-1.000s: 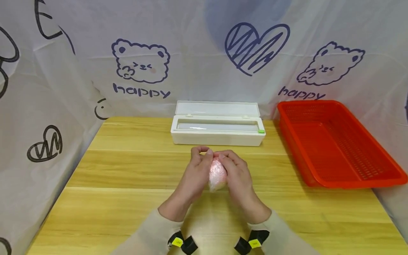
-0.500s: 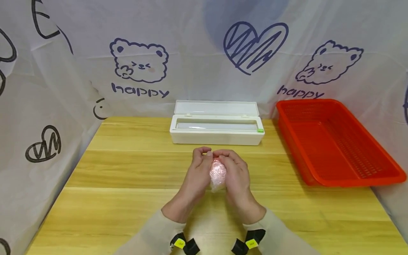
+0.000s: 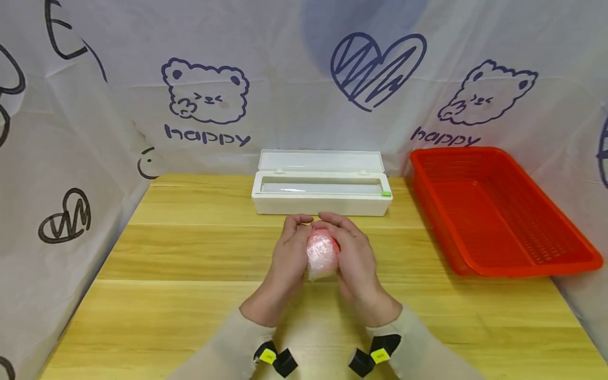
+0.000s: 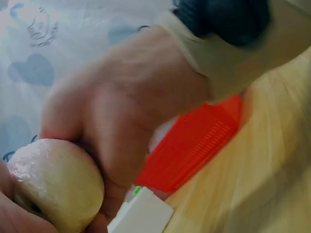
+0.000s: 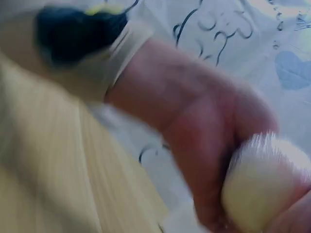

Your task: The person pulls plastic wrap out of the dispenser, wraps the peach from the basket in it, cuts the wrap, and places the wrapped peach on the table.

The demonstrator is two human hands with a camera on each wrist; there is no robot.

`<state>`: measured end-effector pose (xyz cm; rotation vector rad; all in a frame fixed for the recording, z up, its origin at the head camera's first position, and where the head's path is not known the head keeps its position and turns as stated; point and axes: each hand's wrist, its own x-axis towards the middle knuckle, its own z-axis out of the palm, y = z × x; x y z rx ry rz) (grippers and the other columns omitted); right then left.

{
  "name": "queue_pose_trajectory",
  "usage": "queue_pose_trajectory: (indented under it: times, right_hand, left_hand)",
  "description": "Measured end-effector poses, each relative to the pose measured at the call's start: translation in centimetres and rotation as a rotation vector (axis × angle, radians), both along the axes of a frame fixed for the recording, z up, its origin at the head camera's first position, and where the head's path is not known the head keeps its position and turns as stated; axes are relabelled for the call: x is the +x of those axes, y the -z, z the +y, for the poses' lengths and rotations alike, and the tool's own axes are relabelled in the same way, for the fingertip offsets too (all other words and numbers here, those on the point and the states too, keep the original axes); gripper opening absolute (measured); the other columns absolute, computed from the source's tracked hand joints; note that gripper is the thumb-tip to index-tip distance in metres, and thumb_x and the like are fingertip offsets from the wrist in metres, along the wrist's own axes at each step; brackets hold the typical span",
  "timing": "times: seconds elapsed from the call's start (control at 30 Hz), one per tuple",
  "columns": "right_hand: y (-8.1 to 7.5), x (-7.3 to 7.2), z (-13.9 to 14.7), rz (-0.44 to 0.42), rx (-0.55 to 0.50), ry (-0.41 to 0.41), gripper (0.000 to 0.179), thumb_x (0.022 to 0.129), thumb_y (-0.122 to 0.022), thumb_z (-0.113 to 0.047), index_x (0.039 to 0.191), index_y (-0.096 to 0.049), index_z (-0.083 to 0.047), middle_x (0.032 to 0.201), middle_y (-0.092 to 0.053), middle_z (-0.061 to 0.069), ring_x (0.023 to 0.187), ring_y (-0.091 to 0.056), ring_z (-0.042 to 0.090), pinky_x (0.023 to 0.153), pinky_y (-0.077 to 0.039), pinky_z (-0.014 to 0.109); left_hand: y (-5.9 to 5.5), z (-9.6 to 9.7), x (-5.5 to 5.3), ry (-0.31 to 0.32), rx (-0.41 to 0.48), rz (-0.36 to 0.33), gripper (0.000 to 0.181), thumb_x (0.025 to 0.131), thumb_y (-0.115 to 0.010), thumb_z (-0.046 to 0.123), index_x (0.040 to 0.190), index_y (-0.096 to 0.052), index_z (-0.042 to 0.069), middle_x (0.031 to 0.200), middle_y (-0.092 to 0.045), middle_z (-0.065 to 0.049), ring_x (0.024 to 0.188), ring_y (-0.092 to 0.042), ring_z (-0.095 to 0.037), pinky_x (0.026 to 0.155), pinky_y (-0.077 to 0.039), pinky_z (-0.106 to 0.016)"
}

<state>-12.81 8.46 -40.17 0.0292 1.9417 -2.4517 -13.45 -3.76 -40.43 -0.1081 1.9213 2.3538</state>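
Note:
Between my two hands is a pale yellow and pink-red apple (image 3: 322, 253) in shiny, crinkled cling film. My left hand (image 3: 290, 256) curls round its left side, and my right hand (image 3: 357, 257) grips the right side, with both sets of fingertips meeting at the far end. In the left wrist view the apple (image 4: 60, 182) shows a yellowish underside with a small dark hollow. Glossy film covers the apple (image 5: 265, 182) in the right wrist view. Its far side is hidden by the fingers. Just beyond the hands stands a white cling film dispenser (image 3: 322, 205), its clear lid raised.
A red perforated plastic basket (image 3: 458, 232) stands at the right of the wooden table (image 3: 190, 253). A green slider (image 3: 386, 193) sits at the dispenser's right end. White cloth (image 3: 294, 68) with drawings hangs behind the table and along its sides.
Both hands have turned the wrapped apple and shifted it slightly away from me, uncovering more of its red side. My right fingers have lifted and spread a little at the far end.

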Motion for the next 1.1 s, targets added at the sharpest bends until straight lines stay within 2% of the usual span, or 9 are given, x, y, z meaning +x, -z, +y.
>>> queue_pose_trajectory:
  times: [0.1, 0.23, 0.33, 0.43, 0.53, 0.63, 0.8, 0.93, 1.1]
  right_hand:
    - [0.6, 0.0, 0.5, 0.27, 0.198, -0.103, 0.035, 0.103, -0.052, -0.011, 0.134, -0.069, -0.004, 0.137, -0.067, 0.013, 0.131, -0.059, 0.021, 0.108, -0.049, 0.025]
    - [1.5, -0.2, 0.9, 0.624, 0.365, -0.063, 0.03, 0.097, -0.058, -0.004, 0.123, -0.073, -0.001, 0.132, -0.069, 0.017, 0.13, -0.061, 0.021, 0.11, -0.048, 0.027]
    - [1.2, -0.4, 0.7, 0.566, 0.326, 0.012, 0.023, 0.1, -0.058, -0.007, 0.111, -0.075, 0.0, 0.116, -0.075, 0.018, 0.108, -0.07, 0.016, 0.092, -0.057, 0.025]
    - [0.4, -0.6, 0.5, 0.368, 0.278, 0.087, 0.029, 0.105, -0.055, -0.017, 0.105, -0.077, 0.002, 0.105, -0.077, 0.017, 0.09, -0.07, 0.012, 0.075, -0.058, 0.023]
    - [-0.4, -0.8, 0.2, 0.21, 0.296, 0.148, 0.036, 0.107, -0.052, -0.023, 0.104, -0.078, 0.001, 0.104, -0.078, 0.013, 0.093, -0.069, 0.013, 0.082, -0.056, 0.025]
    - [-0.8, -0.9, -0.2, 0.135, 0.342, 0.168, 0.038, 0.109, -0.049, -0.026, 0.106, -0.079, -0.002, 0.112, -0.078, 0.009, 0.107, -0.067, 0.015, 0.096, -0.051, 0.03]
    - [-0.9, -0.8, -0.6, 0.106, 0.307, 0.065, 0.037, 0.11, -0.047, -0.028, 0.118, -0.075, -0.006, 0.124, -0.074, 0.008, 0.117, -0.064, 0.018, 0.1, -0.051, 0.032]
    - [-0.5, -0.5, -0.7, 0.292, 0.432, 0.045, 0.029, 0.108, -0.054, -0.024, 0.121, -0.075, -0.01, 0.131, -0.07, 0.005, 0.128, -0.06, 0.019, 0.109, -0.048, 0.038]
    - [0.0, -0.6, -1.2, 0.459, 0.469, 0.196, 0.025, 0.102, -0.059, -0.016, 0.098, -0.083, -0.011, 0.107, -0.08, 0.002, 0.107, -0.073, 0.017, 0.096, -0.057, 0.032]
  left_hand:
    - [-0.4, -0.5, -0.4, 0.01, 0.081, -0.054, 0.023, 0.107, -0.043, 0.018, 0.126, -0.052, 0.007, 0.113, -0.06, -0.012, 0.096, -0.062, -0.018, 0.079, -0.055, -0.025]
    - [-0.8, -1.1, -0.7, 0.116, 0.124, -0.105, 0.026, 0.112, -0.04, 0.026, 0.127, -0.049, 0.007, 0.108, -0.059, -0.007, 0.085, -0.063, -0.011, 0.069, -0.056, -0.022]
    - [-0.9, -1.4, -0.4, 0.155, 0.115, -0.106, 0.031, 0.115, -0.037, 0.036, 0.129, -0.046, 0.01, 0.103, -0.056, -0.002, 0.074, -0.057, -0.007, 0.059, -0.049, -0.018]
    - [-0.9, -1.3, 0.2, 0.139, -0.055, 0.066, 0.037, 0.115, -0.037, 0.039, 0.139, -0.043, 0.012, 0.121, -0.057, -0.005, 0.087, -0.059, -0.01, 0.07, -0.049, -0.024]
    - [-0.7, -0.7, 0.8, 0.127, -0.3, 0.307, 0.046, 0.116, -0.035, 0.039, 0.152, -0.043, 0.012, 0.15, -0.048, -0.009, 0.124, -0.056, -0.022, 0.099, -0.05, -0.042]
    - [-0.5, -0.1, 1.1, 0.105, -0.369, 0.402, 0.048, 0.116, -0.035, 0.037, 0.156, -0.048, 0.013, 0.157, -0.051, -0.01, 0.143, -0.05, -0.028, 0.118, -0.042, -0.051]
    - [-0.1, -0.1, 0.4, -0.012, -0.266, 0.321, 0.048, 0.116, -0.034, 0.033, 0.149, -0.059, 0.009, 0.151, -0.061, -0.006, 0.145, -0.051, -0.018, 0.123, -0.038, -0.039]
    - [0.0, -0.2, 0.1, -0.057, -0.073, 0.174, 0.047, 0.114, -0.037, 0.031, 0.129, -0.07, 0.001, 0.118, -0.072, -0.006, 0.107, -0.067, -0.014, 0.089, -0.058, -0.028]
    - [0.0, 0.4, 0.3, -0.119, 0.077, 0.038, 0.043, 0.11, -0.045, 0.03, 0.102, -0.073, -0.001, 0.086, -0.066, -0.002, 0.072, -0.06, -0.01, 0.058, -0.05, -0.021]
